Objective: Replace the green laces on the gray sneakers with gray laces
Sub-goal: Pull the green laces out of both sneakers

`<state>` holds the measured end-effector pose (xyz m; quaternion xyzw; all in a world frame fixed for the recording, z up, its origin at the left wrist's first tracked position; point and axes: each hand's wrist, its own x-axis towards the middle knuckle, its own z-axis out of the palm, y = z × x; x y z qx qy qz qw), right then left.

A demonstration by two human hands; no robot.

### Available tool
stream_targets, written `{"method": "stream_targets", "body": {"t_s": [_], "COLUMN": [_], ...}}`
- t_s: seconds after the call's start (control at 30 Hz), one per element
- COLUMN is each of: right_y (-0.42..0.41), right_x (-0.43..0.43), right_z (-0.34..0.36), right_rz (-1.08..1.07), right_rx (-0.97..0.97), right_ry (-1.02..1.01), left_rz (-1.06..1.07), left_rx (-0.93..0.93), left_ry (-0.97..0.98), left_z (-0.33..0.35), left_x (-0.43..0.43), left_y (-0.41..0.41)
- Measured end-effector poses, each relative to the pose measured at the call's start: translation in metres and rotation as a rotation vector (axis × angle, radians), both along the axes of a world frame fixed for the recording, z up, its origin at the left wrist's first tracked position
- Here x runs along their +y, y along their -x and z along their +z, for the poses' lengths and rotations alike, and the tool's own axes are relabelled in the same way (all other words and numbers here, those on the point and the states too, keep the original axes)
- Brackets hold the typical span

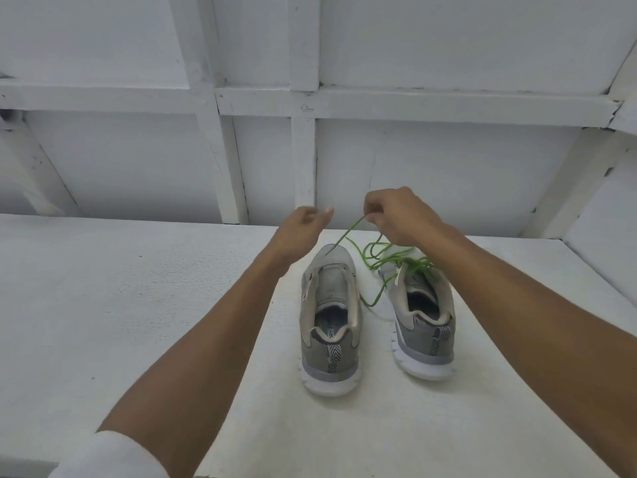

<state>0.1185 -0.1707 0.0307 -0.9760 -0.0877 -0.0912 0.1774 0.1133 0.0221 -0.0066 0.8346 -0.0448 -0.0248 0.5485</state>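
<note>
Two gray sneakers stand side by side on the white table (138,288), heels toward me. The left sneaker (329,319) has bare eyelets down most of its tongue. A green lace (344,234) runs taut from its toe up to my right hand (396,215), which pinches it above the shoes. More green lace (389,260) lies tangled over the right sneaker (424,319) and hangs between the two shoes. My left hand (303,225) hovers above the left sneaker's toe with fingers loosely curled and holds nothing. No gray laces are in view.
A white wall with wooden framing (303,98) rises just behind the table's far edge. The table's right edge runs diagonally past the right sneaker. A white sleeve (103,457) covers my left upper arm at the bottom.
</note>
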Motion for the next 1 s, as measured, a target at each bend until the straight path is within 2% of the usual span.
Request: {"method": "stream_targets", "body": {"t_s": [0.1,0.17,0.2,0.3,0.43,0.5,0.57,0.63,0.7,0.77,0.8,0.83,0.9,1.0], "right_y": [0.016,0.026,0.031,0.045,0.068,0.083,0.099,0.115,0.130,0.136,0.135,0.132,0.126,0.127], "right_x": [0.006,0.008,0.007,0.005,0.012,0.019,0.023,0.019,0.009,-0.006,-0.014,-0.022,-0.028,-0.019], "right_z": [0.015,0.024,0.028,0.034,0.034,0.029,0.027,0.030,0.043,0.059,0.065,0.069,0.067,0.041], "right_rz": [0.079,0.093,0.095,0.121,0.193,0.243,0.323,0.424,0.495,0.500,0.476,0.443,0.392,0.396], "right_rx": [-0.063,-0.119,-0.139,-0.153,-0.153,-0.079,0.013,0.089,0.088,0.030,-0.032,-0.103,-0.207,-0.182], "right_ry": [-0.069,-0.092,-0.107,-0.183,-0.264,-0.303,-0.218,-0.081,-0.040,-0.131,-0.178,-0.215,-0.270,-0.282], "left_rz": [-0.230,-0.302,-0.307,-0.289,-0.357,-0.332,-0.253,-0.186,-0.258,-0.479,-0.605,-0.726,-0.918,-1.008], "left_rx": [-0.058,-0.084,-0.086,-0.074,-0.119,-0.158,-0.251,-0.414,-0.511,-0.412,-0.323,-0.229,-0.087,-0.073], "left_ry": [-0.111,-0.163,-0.129,0.045,0.412,0.611,0.666,0.451,0.082,-0.158,-0.185,-0.138,0.119,0.527], "left_z": [0.030,0.037,0.039,0.047,0.067,0.075,0.079,0.077,0.070,0.062,0.059,0.058,0.064,0.081], "left_x": [-0.012,-0.013,-0.013,-0.009,-0.007,-0.009,-0.010,-0.004,0.005,0.011,0.010,0.009,0.003,-0.011], "left_y": [0.021,0.037,0.045,0.066,0.079,0.079,0.075,0.069,0.064,0.067,0.072,0.078,0.092,0.102]}}
